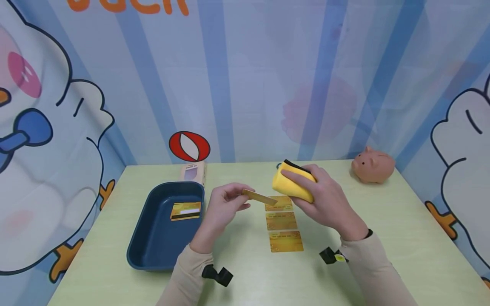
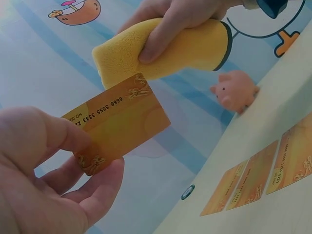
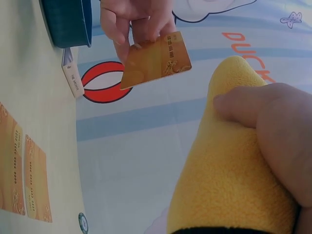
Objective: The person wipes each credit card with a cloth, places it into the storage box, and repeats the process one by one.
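Left fingers (image 2: 105,189) pinching card (image 2: 127,123), striped card (image 1: 185,211) — head view only

Five cards (image 1: 286,241); one each: cloth (image 1: 292,187), tray (image 1: 160,244), box (image 1: 195,171), disc (image 2: 188,192), pig (image 1: 373,166)

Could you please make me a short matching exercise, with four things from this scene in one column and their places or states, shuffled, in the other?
Things:
1. Yellow cloth
2. Pink pig figure
3. Dark blue tray
4. Row of three gold cards

Places or states:
A. Standing near the far right corner of the table
B. Flat on the table, lined up one behind another
C. Gripped in the right hand
D. On the left side, with a single card inside

Right pairs: 1-C, 2-A, 3-D, 4-B
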Available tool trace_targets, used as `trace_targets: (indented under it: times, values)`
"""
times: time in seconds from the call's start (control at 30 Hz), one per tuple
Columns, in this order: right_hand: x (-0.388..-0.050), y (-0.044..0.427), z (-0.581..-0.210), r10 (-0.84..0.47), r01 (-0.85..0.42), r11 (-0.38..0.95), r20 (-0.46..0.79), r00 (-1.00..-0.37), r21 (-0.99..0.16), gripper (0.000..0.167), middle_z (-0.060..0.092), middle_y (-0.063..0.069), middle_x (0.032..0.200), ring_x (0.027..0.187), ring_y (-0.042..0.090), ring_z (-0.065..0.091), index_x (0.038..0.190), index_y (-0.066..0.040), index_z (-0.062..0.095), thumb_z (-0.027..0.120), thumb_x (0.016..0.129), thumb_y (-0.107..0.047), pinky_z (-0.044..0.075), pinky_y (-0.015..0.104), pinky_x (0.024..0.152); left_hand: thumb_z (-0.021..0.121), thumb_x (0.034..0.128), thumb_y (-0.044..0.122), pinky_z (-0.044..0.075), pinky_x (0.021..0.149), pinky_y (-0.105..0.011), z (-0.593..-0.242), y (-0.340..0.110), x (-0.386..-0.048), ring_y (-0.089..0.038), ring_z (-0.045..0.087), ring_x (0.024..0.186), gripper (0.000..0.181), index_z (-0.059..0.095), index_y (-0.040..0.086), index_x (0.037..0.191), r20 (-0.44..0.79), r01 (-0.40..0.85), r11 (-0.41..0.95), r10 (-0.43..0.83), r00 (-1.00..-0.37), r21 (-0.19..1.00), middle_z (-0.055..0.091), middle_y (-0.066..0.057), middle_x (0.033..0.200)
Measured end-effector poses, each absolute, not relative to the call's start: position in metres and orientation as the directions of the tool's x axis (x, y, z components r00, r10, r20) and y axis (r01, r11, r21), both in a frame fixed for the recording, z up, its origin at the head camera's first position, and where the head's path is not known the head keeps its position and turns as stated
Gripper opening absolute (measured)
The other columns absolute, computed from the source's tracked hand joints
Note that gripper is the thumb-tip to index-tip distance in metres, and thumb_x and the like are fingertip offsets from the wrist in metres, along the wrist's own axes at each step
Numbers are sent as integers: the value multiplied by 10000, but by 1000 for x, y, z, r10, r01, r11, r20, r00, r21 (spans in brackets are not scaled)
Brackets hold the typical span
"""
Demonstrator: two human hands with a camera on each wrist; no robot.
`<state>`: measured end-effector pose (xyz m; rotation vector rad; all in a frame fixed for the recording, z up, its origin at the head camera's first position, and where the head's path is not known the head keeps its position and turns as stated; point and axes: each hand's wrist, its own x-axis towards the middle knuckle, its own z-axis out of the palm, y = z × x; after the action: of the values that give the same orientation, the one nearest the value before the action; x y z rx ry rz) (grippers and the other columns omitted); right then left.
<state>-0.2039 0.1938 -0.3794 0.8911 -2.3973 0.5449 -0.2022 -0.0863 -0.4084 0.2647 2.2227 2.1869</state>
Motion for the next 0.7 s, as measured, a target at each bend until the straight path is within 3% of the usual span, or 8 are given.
trace_targets:
  times: [0.3,0.7]
  values:
    - [-202,193,-378,-475,-693,696,602,-641,-188,594,587,173,1243,908,255,585,1457,-272,633,817,894,-222,523,401,657,651,994,-52,618,929,-403,-410,-87,-203,-217,734,1023,166,774,-20,1100,144,142,-22,151,-978,990,728,-162,1206]
    - [-201,192,-377,-477,-695,693,602,-640,-190,597,591,171,1248,934,263,593,1468,-281,627,813,902,-234,530,407,667,646,978,-87,614,929,-395,-411,-84,-204,-350,716,1159,129,759,-75,1039,137,132,-46,127,-982,990,672,-218,1350]
